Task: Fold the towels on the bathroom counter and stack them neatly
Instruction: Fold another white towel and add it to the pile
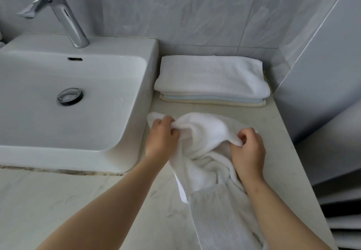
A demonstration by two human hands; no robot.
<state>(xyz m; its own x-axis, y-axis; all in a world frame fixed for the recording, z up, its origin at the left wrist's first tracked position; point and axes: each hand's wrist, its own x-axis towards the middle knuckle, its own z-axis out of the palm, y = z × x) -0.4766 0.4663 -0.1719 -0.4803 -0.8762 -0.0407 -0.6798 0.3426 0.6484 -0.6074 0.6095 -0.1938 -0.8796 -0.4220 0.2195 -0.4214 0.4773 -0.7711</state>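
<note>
Loose white towel (203, 132) lies crumpled on the counter (279, 132) at centre right of the frame, in front of the stack (211, 76) and just apart from it. Left hand (162, 138) sits at the towel's upper left part, fingers curled and clamped on a bunch of cloth; a small corner of towel sticks out to the left past the knuckles. Right hand (248, 152) is at the towel's right side, thumb and fingers closed together on a raised fold. Between the two hands the cloth humps up in a rounded ridge. Below the hands the towel trails toward the bottom edge of the frame, where a ribbed band (218, 216) shows; its lower end runs out of view. The stack sits in the upper centre right, back edge against the tiled wall (175, 5), left edge beside the sink (78, 103). It shows a thick white folded towel on top, a thin pale blue layer under it and a cream layer at the bottom, edges roughly aligned. The white sink fills the left of the frame, with a chrome drain (70, 95) in the basin and a chrome tap (64, 15) in the upper left. Both forearms are bare and enter from the bottom of the frame.
</note>
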